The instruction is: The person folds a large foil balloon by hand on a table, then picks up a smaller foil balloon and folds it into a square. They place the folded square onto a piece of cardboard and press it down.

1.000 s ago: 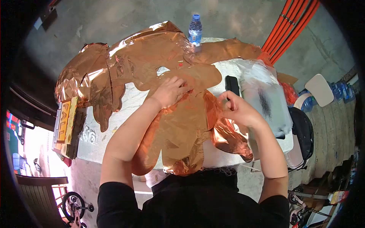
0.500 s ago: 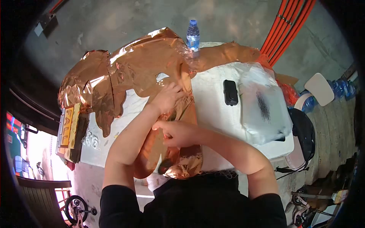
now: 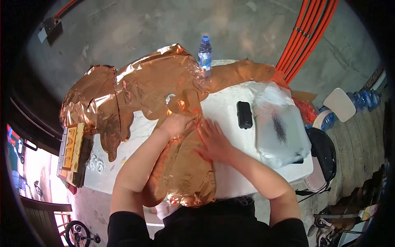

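Note:
A copper-coloured, shiny foil balloon (image 3: 187,168), limp and flat, spreads across the white table, with one part hanging toward my body at the near edge. My left hand (image 3: 180,124) is closed, its fingers bent around a fold of the foil near the middle of the table. Just to its right, my right hand (image 3: 214,142) lies with fingers spread on the foil's right edge, slightly blurred. The fingertips of both hands are close together. What exactly the left fingertips pinch is partly hidden.
A water bottle (image 3: 205,52) stands at the table's far side. To the right are a black case (image 3: 244,115) and a clear plastic-wrapped pack (image 3: 279,133). A yellow box (image 3: 70,147) and white curled string (image 3: 95,164) sit at the left end of the white table (image 3: 230,96).
My right hand has gone from a curled grip near the foil's middle to fingers spread at its right edge. My left hand has closed, and the foil's near part lies flatter.

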The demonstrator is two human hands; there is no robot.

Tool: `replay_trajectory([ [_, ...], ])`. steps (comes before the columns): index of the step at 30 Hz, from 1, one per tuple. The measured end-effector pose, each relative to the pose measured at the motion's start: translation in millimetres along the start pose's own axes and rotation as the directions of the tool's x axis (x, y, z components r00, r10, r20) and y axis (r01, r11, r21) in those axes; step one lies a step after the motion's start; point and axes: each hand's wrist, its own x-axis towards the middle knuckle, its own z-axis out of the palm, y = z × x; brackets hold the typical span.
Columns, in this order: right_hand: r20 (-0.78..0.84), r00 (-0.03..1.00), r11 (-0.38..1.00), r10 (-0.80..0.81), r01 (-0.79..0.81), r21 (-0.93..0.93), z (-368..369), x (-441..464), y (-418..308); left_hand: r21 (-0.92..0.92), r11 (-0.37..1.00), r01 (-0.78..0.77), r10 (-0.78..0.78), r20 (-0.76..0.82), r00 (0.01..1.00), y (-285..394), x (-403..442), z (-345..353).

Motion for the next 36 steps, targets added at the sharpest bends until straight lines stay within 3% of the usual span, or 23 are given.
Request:
replay_trajectory([
  [3, 0.089, 0.995, 0.998, -0.045, 0.048, -0.028, -5.4, -6.6, -21.1, -0.056, 0.998, 0.02, -0.021, -0.004, 1.0, -2.1, 0.3, 2.3],
  [5, 0.098, 0.989, 0.985, -0.107, 0.092, 0.145, -5.7, -14.7, -32.9, -0.038, 0.998, 0.047, -0.046, 0.026, 0.999, -1.9, 1.7, -0.8],
  [7, 0.116, 0.981, 0.977, -0.156, 0.135, 0.167, -7.4, -23.9, -45.0, -0.027, 0.997, 0.073, -0.071, 0.073, 0.995, -3.0, 0.7, 0.2],
  [12, 0.211, 0.925, 0.939, -0.315, 0.271, 0.212, -27.2, -54.2, -75.7, -0.014, 1.0, -0.012, 0.012, -0.031, 0.999, -7.6, 0.6, 5.6],
  [15, 0.293, 0.856, 0.885, -0.426, 0.327, 0.332, -42.7, -66.9, -88.1, -0.031, 0.999, -0.009, 0.009, 0.009, 1.0, -7.9, 1.8, 3.7],
  [16, 0.301, 0.809, 0.815, -0.506, 0.333, 0.475, -47.0, -68.5, -87.9, -0.036, 0.999, -0.005, 0.005, 0.009, 1.0, -7.6, -0.1, 5.8],
  [17, 0.292, 0.758, 0.726, -0.583, 0.325, 0.606, -49.5, -69.3, -85.8, -0.034, 0.999, -0.021, 0.019, -0.05, 0.999, -7.2, -1.4, 7.3],
  [18, 0.293, 0.757, 0.725, -0.584, 0.324, 0.607, -51.8, -64.9, -78.6, -0.029, 0.999, -0.038, 0.035, -0.107, 0.994, -7.2, -2.4, 8.4],
  [20, 0.067, 0.881, 0.676, -0.467, 0.308, 0.67, -58.7, -43.1, -51.7, -0.042, 0.999, -0.034, 0.029, -0.105, 0.994, -8.6, -1.5, 10.7],
  [22, -0.081, 0.946, 0.809, -0.315, 0.312, 0.499, -47.9, -22.1, -17.8, -0.051, 0.998, -0.037, 0.031, -0.104, 0.994, -7.8, 0.5, 10.3],
  [24, -0.013, 1.0, 0.958, -0.001, 0.005, 0.285, -38.0, -7.6, -1.2, -0.022, 1.0, -0.008, 0.007, -0.042, 0.999, -7.5, 1.5, 7.0],
  [28, -0.028, 0.997, 0.979, 0.069, -0.063, 0.193, -8.2, 12.3, 16.1, -0.041, 0.999, -0.017, 0.013, -0.111, 0.994, -10.3, 2.6, 14.4],
  [30, -0.026, 1.0, 0.99, 0.015, -0.011, 0.141, 0.9, 12.6, 10.9, -0.079, 0.995, -0.069, 0.059, -0.125, 0.99, -9.7, 3.4, 10.0],
  [33, -0.014, 1.0, 0.999, -0.007, 0.008, 0.039, 6.2, 11.2, 0.5, -0.067, 0.998, 0.022, -0.024, -0.031, 0.999, 1.7, -0.3, -3.0],
  [36, 0.024, 0.999, 0.999, -0.031, 0.03, 0.036, 2.6, 8.5, -6.3, -0.098, 0.994, 0.048, -0.055, -0.076, 0.996, 0.8, -0.6, 1.3],
])
